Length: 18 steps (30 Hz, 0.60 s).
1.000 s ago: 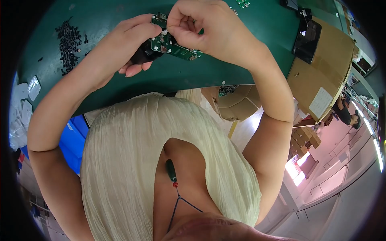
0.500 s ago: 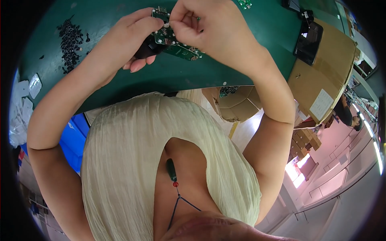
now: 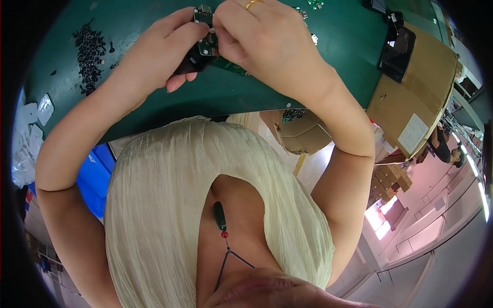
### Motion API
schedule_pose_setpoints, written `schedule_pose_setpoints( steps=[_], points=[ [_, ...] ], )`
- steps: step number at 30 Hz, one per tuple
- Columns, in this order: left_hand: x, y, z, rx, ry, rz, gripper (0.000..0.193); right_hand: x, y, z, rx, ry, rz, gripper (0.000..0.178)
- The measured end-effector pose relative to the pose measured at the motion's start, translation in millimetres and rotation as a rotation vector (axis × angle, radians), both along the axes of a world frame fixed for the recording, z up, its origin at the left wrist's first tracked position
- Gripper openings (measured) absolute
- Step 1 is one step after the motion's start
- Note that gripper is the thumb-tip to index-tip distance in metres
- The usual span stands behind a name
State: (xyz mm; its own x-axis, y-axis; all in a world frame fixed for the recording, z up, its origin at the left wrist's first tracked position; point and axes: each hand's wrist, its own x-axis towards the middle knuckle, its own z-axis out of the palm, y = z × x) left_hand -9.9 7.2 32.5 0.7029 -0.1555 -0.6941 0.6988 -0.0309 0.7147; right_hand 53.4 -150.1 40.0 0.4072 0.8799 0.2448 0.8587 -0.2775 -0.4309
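My left hand (image 3: 159,49) grips a small green circuit board (image 3: 208,47) together with a glossy black casing (image 3: 193,62) beneath it. The thumb presses on the board's face near a white connector. From the other side, my right hand (image 3: 272,43) has its fingers curled and pinched against the board's right edge. Whatever those fingertips hold, if anything, is hidden. Under that hand another green board (image 3: 229,65) shows in part on the green table (image 3: 267,95).
A heap of small black parts (image 3: 90,59) lies at the left, near clear plastic pieces (image 3: 45,109). Green boards (image 3: 314,4) rest at the far edge. At right, a black screened device (image 3: 398,51) leans by a cardboard box (image 3: 416,92). Below the table edge stands an open carton (image 3: 303,136).
My right hand has turned over so its back and a ring show, and its fingers have closed in on the board's edge. The left hand has barely moved.
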Motion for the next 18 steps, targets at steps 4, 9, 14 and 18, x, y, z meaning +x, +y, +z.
schedule_pose_setpoints(
  steps=[4,9,14,18],
  points=[
    [-3.3,-1.6,-1.6,0.036,-0.077,-0.055,0.025,1.6,-2.0,-4.5,0.029,0.098,0.056,0.017],
    [-4.9,0.9,-2.3,-0.051,0.032,-0.034,0.024,-2.0,-1.1,-6.6,0.048,0.108,0.08,0.017],
    [-5.5,2.6,-0.7,-0.076,-0.029,-0.023,0.022,-2.7,-6.8,-17.8,0.151,0.31,-0.012,0.016],
    [-9.4,4.8,-3.2,-0.052,-0.079,-0.055,0.023,-4.2,-5.8,-16.5,0.133,0.355,-0.009,0.017]
  ],
)
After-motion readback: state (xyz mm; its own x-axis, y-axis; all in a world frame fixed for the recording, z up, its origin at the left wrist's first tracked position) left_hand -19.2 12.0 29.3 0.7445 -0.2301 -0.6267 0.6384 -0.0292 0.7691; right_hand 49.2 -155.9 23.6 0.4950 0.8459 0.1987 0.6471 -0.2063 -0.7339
